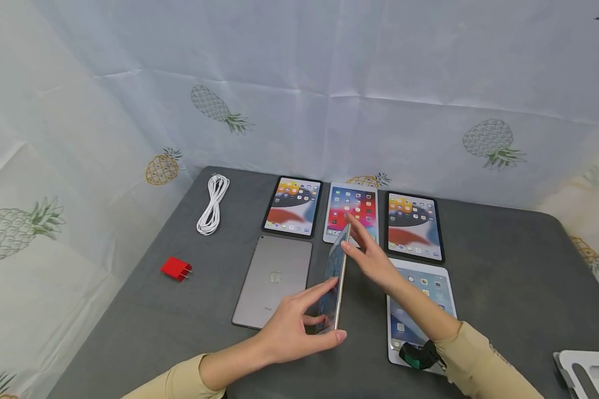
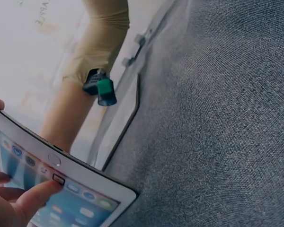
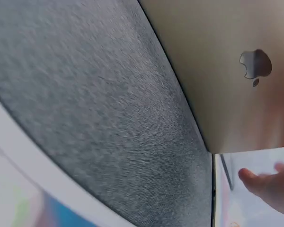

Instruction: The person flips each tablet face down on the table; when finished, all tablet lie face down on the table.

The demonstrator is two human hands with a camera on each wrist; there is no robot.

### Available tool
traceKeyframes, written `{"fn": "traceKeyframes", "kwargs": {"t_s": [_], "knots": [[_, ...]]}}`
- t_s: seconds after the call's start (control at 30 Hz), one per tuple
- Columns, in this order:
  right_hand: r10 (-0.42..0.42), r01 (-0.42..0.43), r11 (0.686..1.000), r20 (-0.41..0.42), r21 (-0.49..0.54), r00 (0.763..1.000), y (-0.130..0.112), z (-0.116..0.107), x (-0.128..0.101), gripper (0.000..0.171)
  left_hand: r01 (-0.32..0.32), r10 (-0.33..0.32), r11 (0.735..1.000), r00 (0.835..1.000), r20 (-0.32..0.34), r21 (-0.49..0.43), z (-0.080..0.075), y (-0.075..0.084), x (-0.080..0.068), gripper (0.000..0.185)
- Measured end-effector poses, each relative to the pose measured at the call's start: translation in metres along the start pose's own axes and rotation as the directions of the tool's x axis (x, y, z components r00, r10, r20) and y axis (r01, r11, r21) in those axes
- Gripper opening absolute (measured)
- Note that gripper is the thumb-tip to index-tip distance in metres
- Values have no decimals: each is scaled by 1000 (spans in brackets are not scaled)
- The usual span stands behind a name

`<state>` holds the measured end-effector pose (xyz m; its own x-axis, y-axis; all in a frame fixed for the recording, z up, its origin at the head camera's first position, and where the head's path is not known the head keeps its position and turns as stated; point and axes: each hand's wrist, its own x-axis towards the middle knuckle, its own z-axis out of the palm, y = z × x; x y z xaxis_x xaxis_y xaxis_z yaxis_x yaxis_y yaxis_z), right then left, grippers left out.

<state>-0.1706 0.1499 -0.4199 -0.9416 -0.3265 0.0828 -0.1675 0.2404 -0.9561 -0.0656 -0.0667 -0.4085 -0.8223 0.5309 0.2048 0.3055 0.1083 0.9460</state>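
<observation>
A tablet [image 1: 335, 266] stands on one edge, its screen turned left. My left hand [image 1: 294, 327] holds it near its lower end, fingers on the screen and thumb at the bottom edge; in the left wrist view the fingertips [image 2: 42, 191] lie on the lit screen near the home button. My right hand [image 1: 371, 257] is at the upper end with fingers spread; whether it touches there I cannot tell. In the right wrist view the tablet's gold back [image 3: 217, 71] shows an apple logo. A grey tablet [image 1: 274, 282] lies face down at left, and a white-framed tablet [image 1: 419, 310] lies under my right forearm.
Along the back lie a black-framed tablet [image 1: 293, 206], a white-framed one [image 1: 351, 208] and another black-framed one [image 1: 414, 226]. At left are a coiled white cable [image 1: 212, 205] and a red plug adapter [image 1: 176, 269]. A white stand-like object [image 1: 591, 368] is at the right front.
</observation>
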Motion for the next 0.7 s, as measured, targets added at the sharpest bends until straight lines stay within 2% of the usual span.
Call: {"fn": "traceKeyframes", "kwargs": {"t_s": [0.17, 0.27, 0.4, 0.57, 0.7], "knots": [[-20, 17, 999, 52, 43, 998, -1, -1, 4, 49, -101, 101, 992, 995, -3, -77, 2, -6, 1, 73], [-24, 23, 999, 31, 36, 999, -4, -1, 3, 43, -129, 132, 983, 991, 11, -127, 2, -8, 2, 72], [-26, 26, 999, -17, -24, 1000, -7, -4, 2, 38, -140, 150, 972, 988, 40, -186, 2, -11, 3, 72], [-30, 29, 997, -15, -75, 999, -9, -7, 3, 40, -192, 221, 936, 973, 69, -294, 0, -17, 3, 72], [-19, 20, 995, 19, -93, 1000, -7, -11, 5, 45, -157, 211, 901, 973, 93, -403, -2, -20, 1, 70]]}}
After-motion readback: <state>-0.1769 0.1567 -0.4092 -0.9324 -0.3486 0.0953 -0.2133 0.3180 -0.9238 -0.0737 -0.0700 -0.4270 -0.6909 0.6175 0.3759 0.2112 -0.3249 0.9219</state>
